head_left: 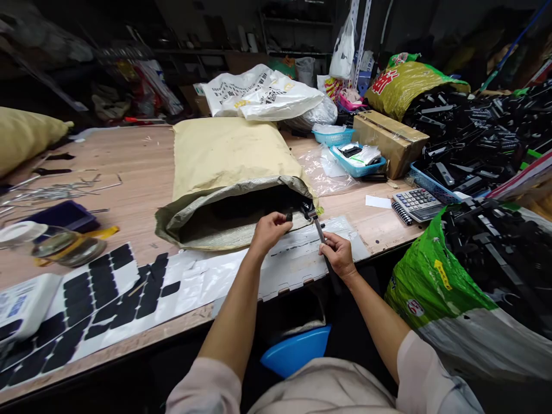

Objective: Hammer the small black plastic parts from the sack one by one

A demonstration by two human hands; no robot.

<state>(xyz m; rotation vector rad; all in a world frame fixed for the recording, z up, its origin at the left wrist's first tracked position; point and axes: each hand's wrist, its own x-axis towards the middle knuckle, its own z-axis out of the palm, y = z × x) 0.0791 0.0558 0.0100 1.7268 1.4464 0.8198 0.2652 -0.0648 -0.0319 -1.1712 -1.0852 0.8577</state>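
My left hand [271, 231] is closed, its fingertips pinching a small black piece [288, 217] in front of the open mouth of a tan sack [233, 152]. A little to the right, my right hand [338, 253] grips a slim metal-and-black tool [319, 230]. The tool slants up and away, its wider metal end close to the sack's right corner; its exact kind I cannot make out. The inside of the sack is dark. Below both hands lies a white sheet [297, 261] along the table's front edge.
Sheets of black adhesive pads [101, 282], a clear jar [69, 247] and hex keys [81, 190] lie left. At right are a calculator [417, 204], blue baskets [357, 161], a cardboard box [390, 141] and a green sack [426, 276] of black parts. A blue bin [297, 349] stands below.
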